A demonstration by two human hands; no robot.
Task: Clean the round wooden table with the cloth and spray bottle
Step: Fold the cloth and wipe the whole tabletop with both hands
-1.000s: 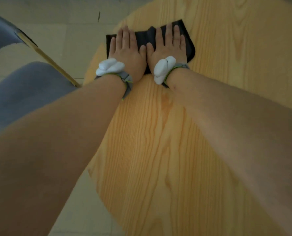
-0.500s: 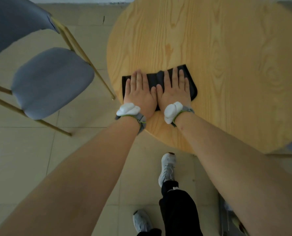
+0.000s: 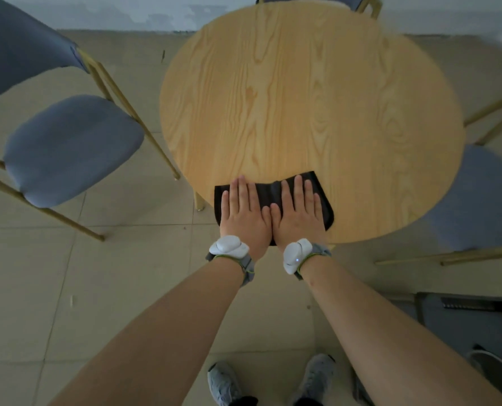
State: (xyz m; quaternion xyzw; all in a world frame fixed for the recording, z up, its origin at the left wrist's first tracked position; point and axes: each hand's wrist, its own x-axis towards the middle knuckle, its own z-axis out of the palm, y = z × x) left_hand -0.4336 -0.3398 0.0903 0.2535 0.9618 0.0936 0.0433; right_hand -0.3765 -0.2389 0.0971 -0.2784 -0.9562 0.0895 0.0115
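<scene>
Cloth (image 3: 276,191) wiping at table (image 3: 302,98) near edge under flat left hand (image 3: 244,213) and right hand (image 3: 298,213) (neither gripping); next, probably a push far across.

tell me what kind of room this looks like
Probably a small dining or cafe-style seating area, though it can't be told for sure. A round wooden table stands on a tiled floor, with blue cushioned chairs on thin gold-coloured frames set around it.

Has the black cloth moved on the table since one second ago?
Yes. The black cloth, under both flat hands, has slid toward the person: it was at the far left rim, and now lies at the near rim of the round table.
</scene>
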